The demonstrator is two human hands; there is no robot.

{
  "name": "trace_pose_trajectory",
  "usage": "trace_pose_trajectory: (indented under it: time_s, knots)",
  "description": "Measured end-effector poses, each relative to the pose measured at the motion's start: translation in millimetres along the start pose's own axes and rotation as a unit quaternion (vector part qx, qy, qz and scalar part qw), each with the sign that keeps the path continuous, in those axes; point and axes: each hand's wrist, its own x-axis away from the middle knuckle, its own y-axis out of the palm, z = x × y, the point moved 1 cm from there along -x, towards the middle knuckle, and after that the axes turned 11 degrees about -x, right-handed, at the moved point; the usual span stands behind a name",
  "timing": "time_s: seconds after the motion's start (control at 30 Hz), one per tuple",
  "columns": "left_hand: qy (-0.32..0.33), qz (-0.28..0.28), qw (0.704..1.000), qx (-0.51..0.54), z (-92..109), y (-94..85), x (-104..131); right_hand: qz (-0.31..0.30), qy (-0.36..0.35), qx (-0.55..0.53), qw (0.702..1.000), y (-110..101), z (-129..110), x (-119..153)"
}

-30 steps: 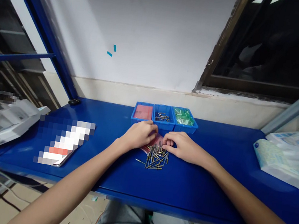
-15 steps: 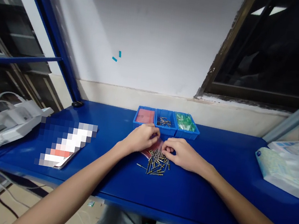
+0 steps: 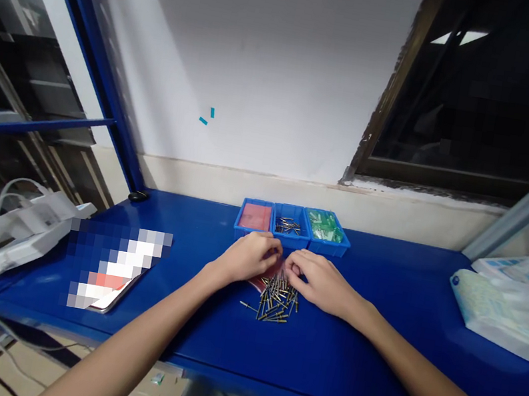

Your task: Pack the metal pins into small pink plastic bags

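Observation:
A pink plastic bag [image 3: 275,269] lies on the blue table, partly hidden under my hands. My left hand [image 3: 252,257] has its fingers curled and pinched on the bag's left side. On the opposite side, my right hand [image 3: 321,280] is closed too, thumb and fingertips together at the bag's edge. Directly in front of the bag, partly over its near part, is a loose pile of pop rivets [image 3: 276,300]. One rivet [image 3: 249,306] lies a little apart on the left.
Behind my hands stand three joined blue bins: pink bags [image 3: 255,215] in the left, rivets [image 3: 289,226] in the middle, green packets [image 3: 324,227] in the right. A phone-like object [image 3: 120,289] and a power strip [image 3: 30,233] lie left. A plastic-covered package [image 3: 503,312] sits right.
My right hand has moved slightly left, from beside the rivets to the bag's edge, and its fingers have closed. My left hand stays at the bag. The camera view has tilted up slightly.

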Motion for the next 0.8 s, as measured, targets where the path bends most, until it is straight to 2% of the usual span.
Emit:
trace_pose_trajectory:
  time_s: [0.1,0.2,0.3,0.43,0.63,0.8]
  knots:
    - [-0.014,-0.017,0.997,0.075,-1.7,1.4,-1.6,0.011,0.018,-0.046,0.999,0.3,3.9,-1.4]
    - [-0.047,-0.045,0.980,0.189,-5.1,3.6,-3.4,0.028,0.027,-0.079,0.996,1.8,6.2,-2.5]
    - [-0.063,-0.058,0.966,0.242,-6.4,3.9,-3.9,0.061,0.024,-0.085,0.994,0.6,4.3,-3.1]
    - [-0.041,-0.059,0.969,0.236,-0.6,1.5,-3.3,0.119,-0.001,-0.077,0.990,-2.1,-0.2,-3.0]
    - [-0.011,-0.033,0.979,0.202,11.5,1.9,-3.4,0.175,-0.020,-0.103,0.979,-1.5,-5.2,-1.4]
    - [-0.007,-0.022,0.981,0.191,14.4,3.2,-3.1,0.197,-0.018,-0.106,0.974,-3.9,-7.0,-0.6]
